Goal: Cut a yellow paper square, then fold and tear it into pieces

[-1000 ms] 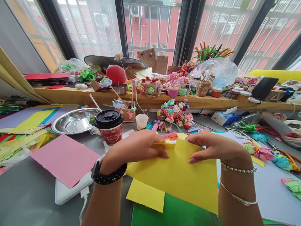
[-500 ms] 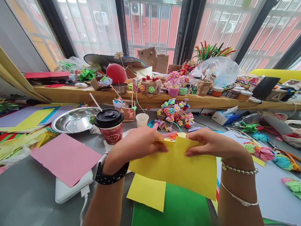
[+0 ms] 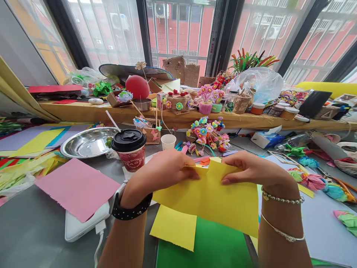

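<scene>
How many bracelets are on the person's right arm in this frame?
2: a silver beaded bracelet, nearer the right hand, and a thin silver bangle farther up the forearm. More may be out of view.

The left hand (image 3: 170,169) and the right hand (image 3: 251,169) are being held apart at about one level, thumbs (image 3: 231,179) pointing inward. The fingers (image 3: 237,160) are being curled opposite them in pinching grips. Both wrists (image 3: 134,193) are being bent inward above forward-reaching forearms (image 3: 126,242).

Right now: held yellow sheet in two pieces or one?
One: the yellow sheet spans unbroken from left hand to right hand below a notch in its top edge.
</scene>
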